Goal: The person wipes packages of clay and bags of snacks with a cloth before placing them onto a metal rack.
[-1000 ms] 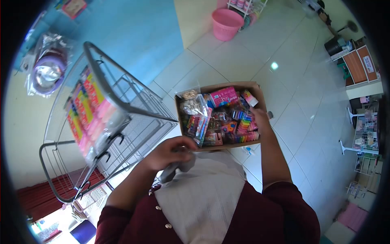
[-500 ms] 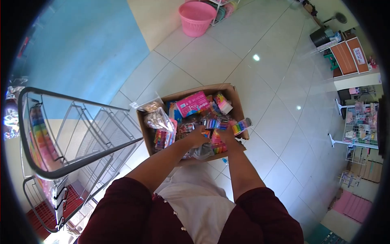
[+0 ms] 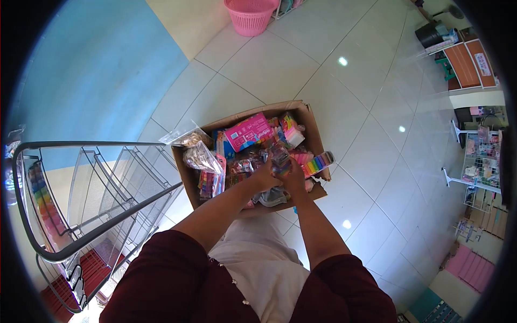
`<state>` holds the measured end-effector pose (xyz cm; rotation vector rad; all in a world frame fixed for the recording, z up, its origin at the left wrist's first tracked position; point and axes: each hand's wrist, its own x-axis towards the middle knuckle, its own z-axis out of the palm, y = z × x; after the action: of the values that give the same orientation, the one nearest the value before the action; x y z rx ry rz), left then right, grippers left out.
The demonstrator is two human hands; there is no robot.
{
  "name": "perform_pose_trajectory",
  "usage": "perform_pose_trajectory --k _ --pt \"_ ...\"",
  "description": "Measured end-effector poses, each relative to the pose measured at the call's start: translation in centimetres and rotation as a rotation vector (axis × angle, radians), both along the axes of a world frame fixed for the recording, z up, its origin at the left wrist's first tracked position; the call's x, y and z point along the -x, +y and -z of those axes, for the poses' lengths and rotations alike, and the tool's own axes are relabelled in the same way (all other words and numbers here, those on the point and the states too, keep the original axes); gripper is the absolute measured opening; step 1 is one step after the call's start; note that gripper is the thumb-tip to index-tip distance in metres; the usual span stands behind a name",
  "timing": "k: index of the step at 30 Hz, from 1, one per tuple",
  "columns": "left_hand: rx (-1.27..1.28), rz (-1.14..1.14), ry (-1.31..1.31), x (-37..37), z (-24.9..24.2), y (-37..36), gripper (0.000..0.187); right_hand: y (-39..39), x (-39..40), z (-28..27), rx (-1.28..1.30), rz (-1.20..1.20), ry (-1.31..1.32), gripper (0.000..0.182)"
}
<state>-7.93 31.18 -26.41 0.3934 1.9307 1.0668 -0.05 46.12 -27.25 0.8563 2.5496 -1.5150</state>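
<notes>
An open cardboard box full of packaged goods stands in front of me. Over its middle, my left hand and my right hand are close together, fingers curled round a clear plastic pack with dark and coloured contents, too small to name. Just right of my right hand, a rainbow-coloured pack leans on the box's right side. A pink package lies at the back, and clear bags fill the left end. Grey plastic shows below my hands.
To the left stands a metal rack with a dark rounded frame, close to the box. A pink basket sits on the tiled floor by the wall. Brown drawers and a white display rack line the far right.
My hands have come closer together, and the clear pack now rises between them. The rainbow-coloured pack stays at the right side, apart from my right hand. The view has shifted slightly.
</notes>
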Motion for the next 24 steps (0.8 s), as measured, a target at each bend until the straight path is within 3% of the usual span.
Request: perform_pose_trajectory --k 1,2,4,5,7,11,13,14,16,17,19,23,24 --pt "-0.184 -0.057 0.015 0.1 0.1 -0.5 0.113 0.0 0.0 -0.3 0.084 -0.011 0.065 0.069" --pt "-0.182 -0.059 0.012 -0.2 0.2 -1.0 0.113 0.0 -0.3 -0.8 0.086 -0.012 0.062 0.069" --pt "-0.151 -0.122 -0.108 0.5 -5.4 -1.8 0.101 -0.1 0.1 -5.1 -0.110 -0.247 0.217 0.069" --pt "-0.153 -0.126 -0.107 0.6 -7.6 -2.4 0.101 -0.3 0.1 -6.2 -0.111 -0.252 0.217 0.069" --pt "-0.266 -0.090 0.047 0.9 -11.7 -4.4 0.091 -0.8 0.1 -8.1 0.341 -0.252 0.159 0.070" --pt "-0.209 0.039 0.318 2.0 -19.6 -8.8 0.089 -2.8 1.8 -16.6 0.225 -0.486 0.206 0.073" --pt "-0.259 0.083 0.443 2.4 -22.6 -10.9 0.090 -5.0 2.2 -20.6 0.684 -0.390 0.230 0.080" --pt "-0.322 0.066 0.435 2.6 -23.6 -12.0 0.096 -5.7 1.9 -21.6 0.683 -0.400 0.234 0.080" --pt "-0.294 0.100 0.453 2.4 -26.4 -14.6 0.099 -6.8 1.6 -23.5 0.985 -0.286 0.188 0.079" --pt "-0.266 0.139 0.464 2.2 -28.2 -15.7 0.102 -7.5 1.9 -24.4 0.980 -0.304 0.194 0.079" --pt "-0.140 0.163 0.354 1.5 -32.4 -17.9 0.106 -9.5 2.7 -26.1 1.522 -0.286 0.325 0.078" --pt "-0.086 0.009 0.424 -0.9 -38.6 -22.3 0.107 -15.1 3.4 -32.6 1.628 -0.354 0.278 0.081" --pt "-0.002 -0.039 0.471 -1.4 -40.4 -23.2 0.104 -16.0 3.4 -32.2 1.592 -0.454 0.227 0.075"
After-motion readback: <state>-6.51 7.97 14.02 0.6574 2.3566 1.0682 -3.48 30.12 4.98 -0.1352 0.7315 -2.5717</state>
